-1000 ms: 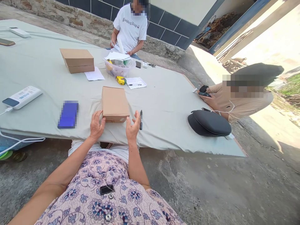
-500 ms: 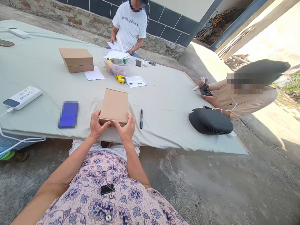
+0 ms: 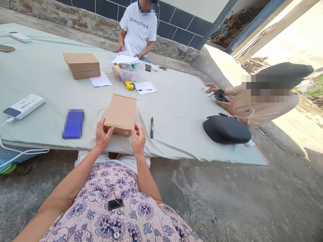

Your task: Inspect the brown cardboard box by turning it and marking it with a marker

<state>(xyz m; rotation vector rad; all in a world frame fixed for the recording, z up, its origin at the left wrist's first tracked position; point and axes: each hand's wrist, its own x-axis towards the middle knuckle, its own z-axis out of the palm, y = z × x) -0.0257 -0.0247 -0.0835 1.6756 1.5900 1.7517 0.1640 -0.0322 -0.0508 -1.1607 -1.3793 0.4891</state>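
1. A kraft cardboard box (image 3: 120,115) sits at the near edge of the cloth-covered counter (image 3: 176,134), its long side pointing away from the person. Whether it rests on the cloth or is slightly raised, I cannot tell.
2. The left-hand grip (image 3: 103,134) is closed on the box's near left corner, with the fingers curled against the cardboard.
3. The right-hand grip (image 3: 138,138) is a narrower pinch at the near right corner, held mostly by the fingertips.
4. The step in hand appears to be a two-handed hold on the box's near end. Any turn or lift would call for a firmer right-hand hold, as that side looks the lighter.
5. Just right of the box lies a black marker (image 3: 151,127). To the left are a flat blue object (image 3: 73,124), too blurred to name, and a white power bank (image 3: 24,107).
6. Farther off are a yellow tape measure (image 3: 129,85), a clear plastic tub (image 3: 126,72) holding papers, and a second cardboard box (image 3: 81,65).
7. Two co-workers sit apart — one in a white T-shirt (image 3: 138,28) beyond the tub, the other at the right with both hands (image 3: 222,99) around a small dark device (image 3: 220,95).
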